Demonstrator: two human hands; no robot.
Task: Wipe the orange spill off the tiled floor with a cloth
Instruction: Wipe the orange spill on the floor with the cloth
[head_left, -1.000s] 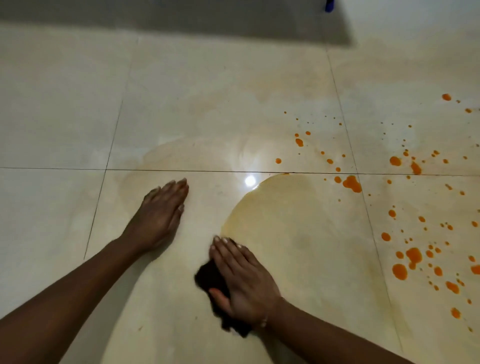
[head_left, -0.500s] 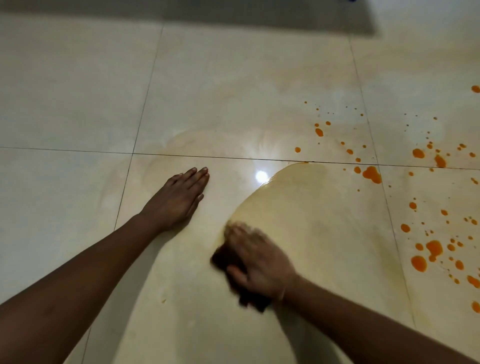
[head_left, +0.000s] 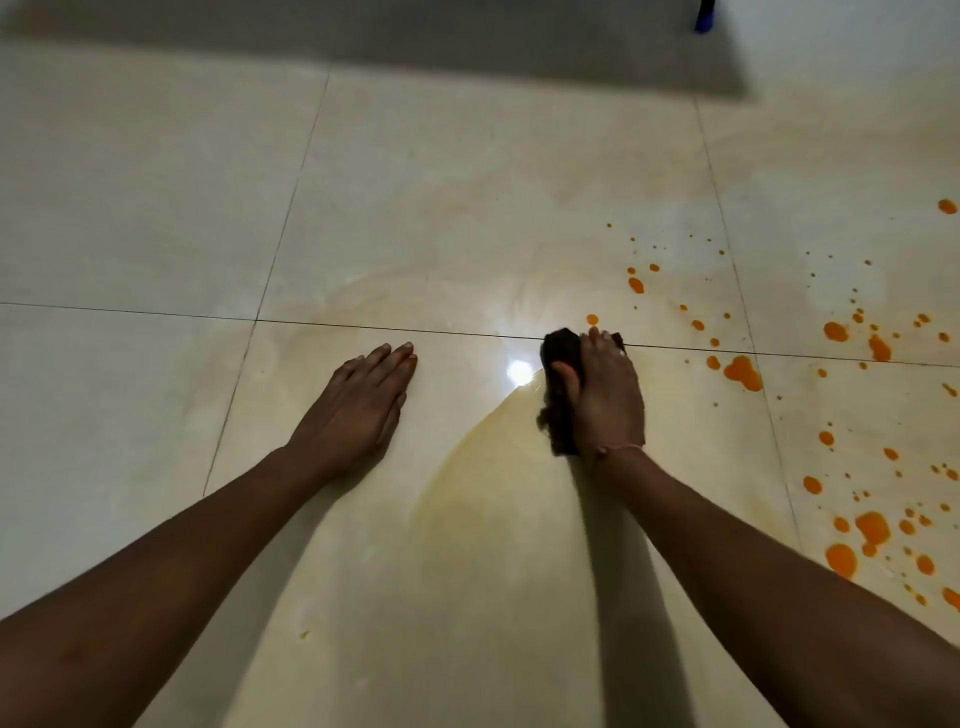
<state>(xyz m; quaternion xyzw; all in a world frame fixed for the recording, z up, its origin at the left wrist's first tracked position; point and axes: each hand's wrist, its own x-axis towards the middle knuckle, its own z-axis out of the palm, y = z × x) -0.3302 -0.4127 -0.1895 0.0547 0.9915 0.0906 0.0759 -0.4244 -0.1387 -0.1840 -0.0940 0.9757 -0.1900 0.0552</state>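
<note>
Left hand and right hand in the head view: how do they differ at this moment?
The left hand lies flat with straight fingers, holding nothing; the right hand holds a dark cloth against the tiled floor. The left hand stops short of the grout line; the right hand reaches it, near the orange drops. Both are bare, palm down.

The single head camera looks forward and down at the tiled floor (head_left: 156, 208), from close behind the left hand (head_left: 358, 410) and the right hand (head_left: 608, 400).
</note>
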